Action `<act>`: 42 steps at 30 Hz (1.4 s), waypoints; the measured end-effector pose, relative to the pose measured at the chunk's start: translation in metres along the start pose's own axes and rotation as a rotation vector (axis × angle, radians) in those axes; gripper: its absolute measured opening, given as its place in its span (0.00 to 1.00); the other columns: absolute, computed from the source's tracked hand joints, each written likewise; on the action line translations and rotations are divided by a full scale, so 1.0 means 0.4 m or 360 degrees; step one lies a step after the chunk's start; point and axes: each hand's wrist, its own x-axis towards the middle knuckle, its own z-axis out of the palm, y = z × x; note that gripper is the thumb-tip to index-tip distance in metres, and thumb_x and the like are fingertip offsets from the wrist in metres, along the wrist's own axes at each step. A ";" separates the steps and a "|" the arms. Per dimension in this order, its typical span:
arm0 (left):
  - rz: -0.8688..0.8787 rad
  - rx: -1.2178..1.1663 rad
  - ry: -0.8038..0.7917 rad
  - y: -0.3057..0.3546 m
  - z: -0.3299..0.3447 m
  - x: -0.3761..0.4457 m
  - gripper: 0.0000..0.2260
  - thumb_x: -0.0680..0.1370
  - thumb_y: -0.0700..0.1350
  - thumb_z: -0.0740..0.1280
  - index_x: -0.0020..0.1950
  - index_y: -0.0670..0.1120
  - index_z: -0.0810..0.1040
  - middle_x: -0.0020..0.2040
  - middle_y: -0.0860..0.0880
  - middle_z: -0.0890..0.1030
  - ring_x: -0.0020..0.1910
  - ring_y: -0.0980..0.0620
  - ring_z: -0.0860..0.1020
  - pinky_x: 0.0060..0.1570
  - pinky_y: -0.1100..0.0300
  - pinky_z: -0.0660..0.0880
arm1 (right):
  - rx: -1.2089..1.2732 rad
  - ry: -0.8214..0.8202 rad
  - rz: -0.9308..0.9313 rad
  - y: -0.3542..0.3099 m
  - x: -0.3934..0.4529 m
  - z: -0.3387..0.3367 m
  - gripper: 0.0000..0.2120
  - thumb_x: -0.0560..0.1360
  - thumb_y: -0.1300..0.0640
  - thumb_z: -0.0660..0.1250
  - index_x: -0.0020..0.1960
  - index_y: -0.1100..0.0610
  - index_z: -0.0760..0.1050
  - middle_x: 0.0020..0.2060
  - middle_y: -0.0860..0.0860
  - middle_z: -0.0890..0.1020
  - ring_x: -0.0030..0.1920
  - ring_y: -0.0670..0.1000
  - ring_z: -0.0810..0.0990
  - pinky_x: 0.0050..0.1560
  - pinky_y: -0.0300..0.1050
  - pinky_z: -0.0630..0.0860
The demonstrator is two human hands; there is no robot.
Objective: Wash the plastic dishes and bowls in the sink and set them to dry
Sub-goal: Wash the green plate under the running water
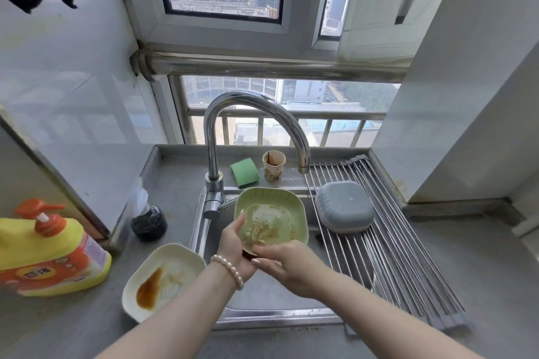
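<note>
Green square plastic bowl [271, 214], soiled, is held tilted over the steel sink [271, 297] so residue drains inward. Left hand [233, 251] grips its rim; right hand [287, 267], fingers curled, rubs the inside.

No lettering can be made out anywhere at the sink. The yellow detergent bottle [49, 253] at left on the desk [87, 326] carries an orange label whose print is too blurred to read, and the paper cup [273, 165] behind the faucet [248, 125] shows only a pattern.
</note>
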 end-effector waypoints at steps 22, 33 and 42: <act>-0.0130 0.0169 -0.0041 -0.012 -0.008 0.030 0.26 0.80 0.58 0.57 0.64 0.38 0.75 0.52 0.39 0.83 0.55 0.41 0.79 0.53 0.48 0.74 | -0.0088 -0.0779 0.0335 -0.074 0.049 -0.061 0.32 0.81 0.39 0.42 0.78 0.55 0.41 0.77 0.52 0.43 0.77 0.49 0.39 0.74 0.45 0.37; -0.0131 0.0290 -0.0082 -0.022 -0.008 0.024 0.24 0.81 0.58 0.54 0.60 0.41 0.77 0.48 0.41 0.85 0.53 0.44 0.79 0.53 0.50 0.74 | -0.0189 -0.0628 0.0411 -0.050 0.058 -0.031 0.36 0.80 0.36 0.43 0.78 0.57 0.39 0.78 0.55 0.42 0.77 0.51 0.40 0.75 0.46 0.38; -0.0134 0.0559 -0.0042 -0.010 -0.037 0.030 0.23 0.81 0.58 0.55 0.60 0.41 0.78 0.53 0.41 0.83 0.49 0.43 0.81 0.43 0.51 0.81 | -0.0625 -0.0587 0.0715 0.021 0.030 -0.082 0.43 0.76 0.30 0.41 0.78 0.62 0.47 0.77 0.59 0.50 0.77 0.57 0.50 0.76 0.51 0.48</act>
